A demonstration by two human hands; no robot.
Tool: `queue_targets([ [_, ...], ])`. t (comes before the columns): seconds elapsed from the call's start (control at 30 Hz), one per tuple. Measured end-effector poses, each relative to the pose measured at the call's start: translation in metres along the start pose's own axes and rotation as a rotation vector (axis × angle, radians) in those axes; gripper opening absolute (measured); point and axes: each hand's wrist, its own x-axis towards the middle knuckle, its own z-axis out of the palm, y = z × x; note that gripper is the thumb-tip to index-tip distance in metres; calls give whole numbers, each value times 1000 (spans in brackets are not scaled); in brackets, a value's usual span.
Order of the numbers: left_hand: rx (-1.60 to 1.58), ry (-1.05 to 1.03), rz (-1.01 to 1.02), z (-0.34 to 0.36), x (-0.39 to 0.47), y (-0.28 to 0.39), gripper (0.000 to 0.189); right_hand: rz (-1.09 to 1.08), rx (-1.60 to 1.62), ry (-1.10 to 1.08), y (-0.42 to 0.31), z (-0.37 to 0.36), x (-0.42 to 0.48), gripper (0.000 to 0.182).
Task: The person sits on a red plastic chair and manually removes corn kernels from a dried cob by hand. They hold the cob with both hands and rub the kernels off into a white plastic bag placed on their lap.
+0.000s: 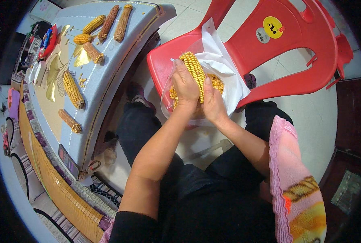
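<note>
Both hands grip one dried ear of corn [193, 68], its rows of yellow kernels showing between them. My left hand [185, 83] wraps its left side, thumb near the upper end. Lower on the right side, my right hand [214, 101] holds it with the thumb pointing up. Beneath them a clear plastic bag [166, 104] lined partly with white material [229, 76] rests on the seat of a red plastic chair [162, 60]. Loose yellow kernels [216, 82] lie in the bag. The lower end of the ear is hidden by my hands.
At left, a cloth-covered table [104, 76] bears several ears, such as a yellow one [73, 90], mostly bare cobs like this one [123, 22], and scattered kernels [82, 80]. A phone [68, 161] lies at its near corner. The chair's backrest [289, 45] stands at right.
</note>
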Motion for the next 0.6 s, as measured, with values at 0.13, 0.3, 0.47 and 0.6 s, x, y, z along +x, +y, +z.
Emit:
queue_targets([
  [0.13, 125, 11, 121, 0, -5, 10, 55, 91, 15, -25, -1, -4, -3, 62],
  [0.3, 197, -17, 171, -4, -6, 18, 57, 114, 53, -43, 2, -8, -2, 64],
  [0.47, -375, -8, -201, -5, 0, 41, 66, -99, -107, 1, -11, -8, 5, 63],
  [0.6, -631, -2, -439, -11, 2, 60, 69, -68, -387, -64, -14, -12, 3, 61],
])
